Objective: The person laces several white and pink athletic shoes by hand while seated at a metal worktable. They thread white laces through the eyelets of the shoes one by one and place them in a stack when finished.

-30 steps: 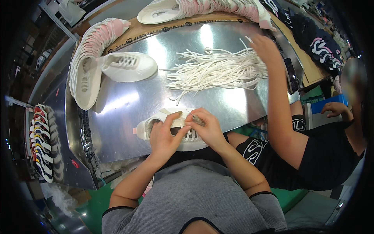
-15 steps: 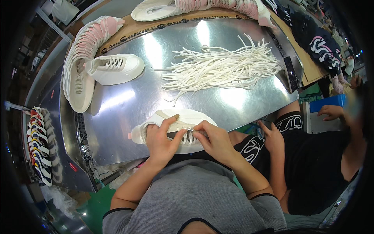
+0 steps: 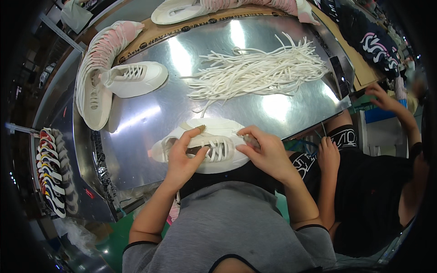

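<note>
A white sneaker upper [image 3: 232,157] lies on its side edge near me, toe to the right, with lace rows crossing its dark throat. My left hand [image 3: 184,157] grips it around the collar and tongue, forefinger on the far side and thumb beside the laces. Some of the left fingers are hidden by the shoe. Over the toe end is my right hand [image 3: 268,152], thumb and forefinger apart, their tips at the toe. No lace shows clearly between them. A large bundle of white laces [image 3: 259,75] lies farther back on the metal table.
The metal table [image 3: 145,159] carries a laced white shoe [image 3: 139,79] at left, beside a curved stack of nested uppers [image 3: 98,59]. More uppers [image 3: 250,5] line the back. A dark phone-like slab [image 3: 339,75] stands at right. A co-worker's hand [image 3: 328,154] is close by.
My right hand has left its pinch at the laces, moved right to the toe and spread its fingers. The left hand stays on the shoe. The co-worker's arms have shifted.
</note>
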`<state>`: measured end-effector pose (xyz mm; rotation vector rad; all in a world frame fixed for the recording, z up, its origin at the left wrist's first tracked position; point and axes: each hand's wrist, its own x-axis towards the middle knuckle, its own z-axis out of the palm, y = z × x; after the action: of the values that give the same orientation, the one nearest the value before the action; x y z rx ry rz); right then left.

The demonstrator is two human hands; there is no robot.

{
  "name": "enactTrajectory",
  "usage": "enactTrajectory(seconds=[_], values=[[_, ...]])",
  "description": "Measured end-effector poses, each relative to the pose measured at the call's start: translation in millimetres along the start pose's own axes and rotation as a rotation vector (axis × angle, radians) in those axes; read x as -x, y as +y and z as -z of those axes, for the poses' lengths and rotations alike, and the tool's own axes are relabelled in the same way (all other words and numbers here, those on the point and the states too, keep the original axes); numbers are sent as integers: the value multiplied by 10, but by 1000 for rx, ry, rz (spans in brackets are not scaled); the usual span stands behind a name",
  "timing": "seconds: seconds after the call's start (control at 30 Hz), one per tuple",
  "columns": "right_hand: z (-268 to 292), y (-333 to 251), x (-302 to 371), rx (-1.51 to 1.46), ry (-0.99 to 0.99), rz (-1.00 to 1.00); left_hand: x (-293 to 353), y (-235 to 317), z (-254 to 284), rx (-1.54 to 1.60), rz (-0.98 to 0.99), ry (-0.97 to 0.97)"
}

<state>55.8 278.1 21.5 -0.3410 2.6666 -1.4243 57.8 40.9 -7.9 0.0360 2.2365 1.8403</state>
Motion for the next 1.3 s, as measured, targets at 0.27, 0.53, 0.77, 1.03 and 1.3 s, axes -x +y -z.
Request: enactTrajectory(seconds=[0.27,0.53,0.77,1.03,1.3], values=[[-633,327,-198,-296,419,-106,-76,200,23,87,155,-55],[-462,193,-214,-10,165,420,-138,317,96,284,276,-132],[-586,168,-317,-21,209,496,-194,299,91,274,317,-173],[-616,-66,-141,-260,-40,506,-445,130,-67,159,128,-84],[-12,342,-99,-662,491,-192,-234,311,74,144,83,-98]])
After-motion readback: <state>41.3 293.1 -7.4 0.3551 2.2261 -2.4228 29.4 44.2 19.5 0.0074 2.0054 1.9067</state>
